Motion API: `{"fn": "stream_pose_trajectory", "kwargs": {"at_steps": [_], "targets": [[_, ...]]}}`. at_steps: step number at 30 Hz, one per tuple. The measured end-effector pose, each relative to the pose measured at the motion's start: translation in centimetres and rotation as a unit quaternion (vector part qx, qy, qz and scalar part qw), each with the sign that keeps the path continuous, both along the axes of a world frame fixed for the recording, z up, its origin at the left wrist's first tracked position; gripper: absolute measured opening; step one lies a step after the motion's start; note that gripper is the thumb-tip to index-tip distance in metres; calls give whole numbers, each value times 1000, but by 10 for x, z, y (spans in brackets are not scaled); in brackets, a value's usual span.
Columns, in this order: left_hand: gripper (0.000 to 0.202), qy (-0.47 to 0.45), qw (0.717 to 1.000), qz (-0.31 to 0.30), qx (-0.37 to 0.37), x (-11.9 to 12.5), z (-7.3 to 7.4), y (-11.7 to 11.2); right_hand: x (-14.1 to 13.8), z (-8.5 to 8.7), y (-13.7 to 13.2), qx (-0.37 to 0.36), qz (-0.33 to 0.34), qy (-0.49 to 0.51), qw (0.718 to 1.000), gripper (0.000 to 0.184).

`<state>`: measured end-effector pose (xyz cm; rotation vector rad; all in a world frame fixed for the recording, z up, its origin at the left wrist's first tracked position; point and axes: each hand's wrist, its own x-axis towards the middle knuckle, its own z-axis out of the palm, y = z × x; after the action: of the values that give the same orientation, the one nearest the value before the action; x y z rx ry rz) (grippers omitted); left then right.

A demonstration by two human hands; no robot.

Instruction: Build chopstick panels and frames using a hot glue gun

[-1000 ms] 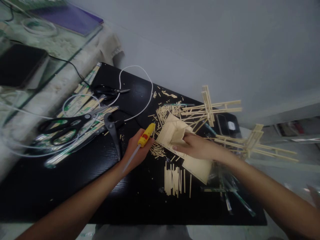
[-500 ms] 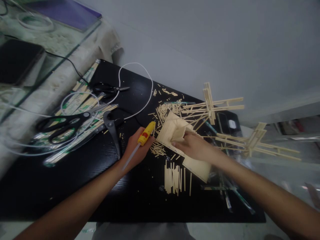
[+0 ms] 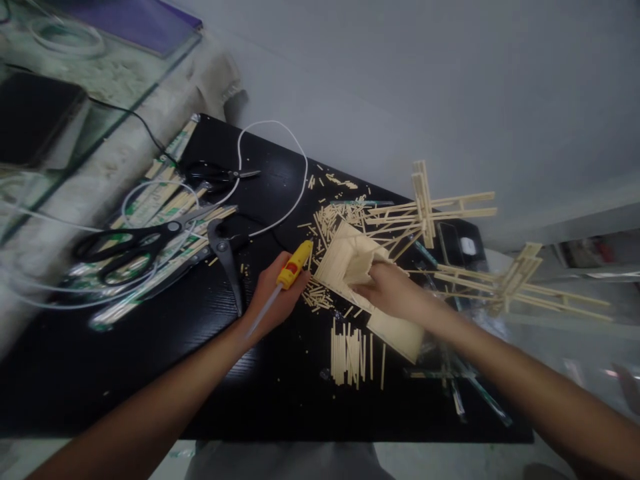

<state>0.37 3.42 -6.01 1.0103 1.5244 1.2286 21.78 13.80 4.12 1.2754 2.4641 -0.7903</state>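
Observation:
My left hand (image 3: 277, 293) is wrapped round a yellow hot glue gun (image 3: 295, 265), and a glue stick (image 3: 264, 309) sticks out of its rear toward my wrist. The gun's tip points away from me, close to a model built of thin wooden sticks (image 3: 331, 263). Over the near right side of that model, my right hand (image 3: 393, 290) has its fingers closed at a raised, boxy part (image 3: 361, 263) of it. Its fingertips are partly hidden, so a small stick in them cannot be made out. A flat stick panel (image 3: 397, 335) juts out below my right wrist.
Loose short sticks (image 3: 345, 217) are heaped behind the model; longer ones (image 3: 349, 357) lie in front. Two stick frames (image 3: 425, 207) stand at the right. On the left are large scissors (image 3: 135, 247), small snips (image 3: 220, 175), a grey-handled cutter (image 3: 227, 267), packaged sticks and a white cord (image 3: 306, 160).
My right hand has shifted slightly, its fingers now tucked closer against the boxy part. The left hand keeps the glue gun in place. The whole view has moved a little.

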Motion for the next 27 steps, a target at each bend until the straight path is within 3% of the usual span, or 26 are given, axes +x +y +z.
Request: {"fn": "stream_pose_trajectory", "kwargs": {"at_steps": [13,27], "targets": [[24,-3,1000,3,-2,0,-1,0,-4,12,2,4,-34,-37,999,30],[23,2,1000,3,-4,0,2,0,-5,13,-2,11,-10,-50,999,39]]}}
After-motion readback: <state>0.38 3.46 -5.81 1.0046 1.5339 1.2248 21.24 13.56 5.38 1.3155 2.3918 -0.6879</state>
